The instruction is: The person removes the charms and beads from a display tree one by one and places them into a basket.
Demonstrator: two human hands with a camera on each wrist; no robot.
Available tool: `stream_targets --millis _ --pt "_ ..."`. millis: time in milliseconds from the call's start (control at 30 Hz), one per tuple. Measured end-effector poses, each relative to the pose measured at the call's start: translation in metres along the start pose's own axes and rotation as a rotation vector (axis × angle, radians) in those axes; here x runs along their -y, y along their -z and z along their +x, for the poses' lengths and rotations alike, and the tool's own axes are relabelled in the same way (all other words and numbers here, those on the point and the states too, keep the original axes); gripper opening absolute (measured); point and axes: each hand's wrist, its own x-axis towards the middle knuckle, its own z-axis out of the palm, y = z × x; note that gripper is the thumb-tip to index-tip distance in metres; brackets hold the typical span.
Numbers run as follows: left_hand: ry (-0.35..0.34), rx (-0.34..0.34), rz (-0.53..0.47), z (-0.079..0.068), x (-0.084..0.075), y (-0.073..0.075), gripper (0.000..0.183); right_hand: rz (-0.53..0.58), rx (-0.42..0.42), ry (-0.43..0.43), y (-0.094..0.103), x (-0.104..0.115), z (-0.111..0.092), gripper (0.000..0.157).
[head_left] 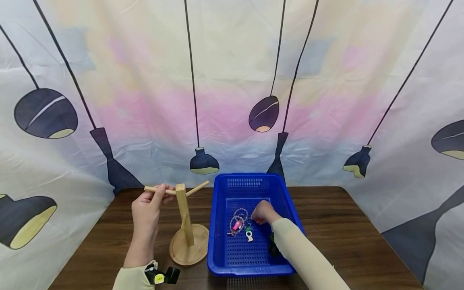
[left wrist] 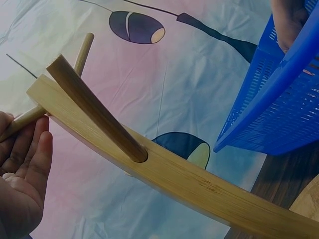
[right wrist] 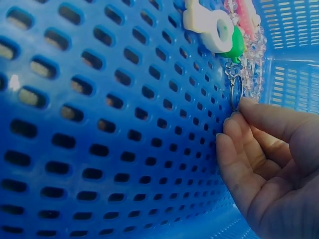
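Note:
On the table stands a wooden mug tree point(head_left: 185, 217) with a round base and pegs. My left hand point(head_left: 146, 207) pinches its left upper peg point(head_left: 152, 189) between thumb and fingers; the left wrist view shows the same grip at its left edge. Inside the blue plastic basket point(head_left: 217, 257), my right hand point(head_left: 264, 212) pinches the metal ring point(right wrist: 237, 93) of a keychain. A green bead point(right wrist: 235, 44) and a white charm point(right wrist: 214, 27) hang on that ring. Beside it lie clear beaded bracelets point(head_left: 239, 215) with a pink charm point(head_left: 237, 225).
The basket sits right of the mug tree on a dark wooden table point(head_left: 333, 225). A printed cloth backdrop point(head_left: 232, 80) hangs behind the table and at its sides. A black strap with a small device point(head_left: 161, 276) circles the left wrist.

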Motion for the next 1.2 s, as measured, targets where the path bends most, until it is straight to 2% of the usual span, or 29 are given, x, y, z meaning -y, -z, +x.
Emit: stream_targets --millis 233,533,833,1033,1100,1200 --pt "0.002 -0.007 0.018 0.001 0.000 0.000 0.020 0.043 0.022 -0.008 0.000 0.000 0.002 0.004" --pt "0.006 0.000 0.023 0.002 0.001 -0.001 0.020 0.057 0.033 -0.043 0.001 -0.001 0.007 0.004" --pt "0.020 0.018 0.018 0.006 -0.001 -0.001 0.020 0.017 0.103 -0.042 0.014 0.007 -0.005 0.005" --pt "0.017 0.020 0.127 0.005 -0.003 0.008 0.019 -0.046 0.173 0.054 0.044 0.026 -0.021 0.016" --pt "0.009 0.047 0.190 0.004 -0.002 0.015 0.018 -0.053 0.184 0.113 0.058 0.034 -0.030 0.020" --pt "-0.020 0.109 0.339 0.001 0.002 0.031 0.015 -0.069 0.203 0.217 0.080 0.042 -0.047 0.026"
